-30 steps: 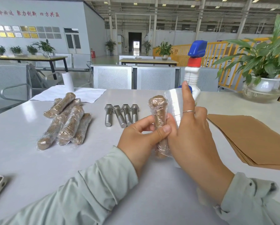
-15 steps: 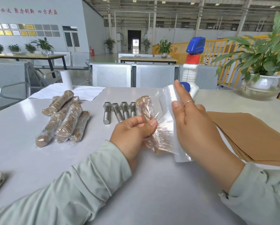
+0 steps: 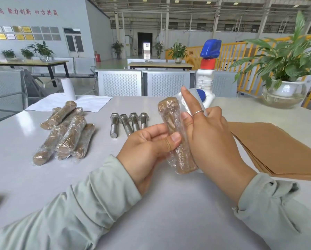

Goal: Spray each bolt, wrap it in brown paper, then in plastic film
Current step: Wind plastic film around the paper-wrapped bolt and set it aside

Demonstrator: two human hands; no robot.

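Left hand (image 3: 147,147) gripping wrapped bolt (image 3: 176,136), right hand (image 3: 210,138) pressing plastic film (image 3: 187,100) (ring finger extended), bare bolts (image 3: 127,123) behind

bare steel bolts (image 3: 127,123): shiny threaded metal
brown-paper-wrapped bolt (image 3: 176,138): glossy crinkled film
pale grey tabletop (image 3: 151,204): smooth, semi-gloss
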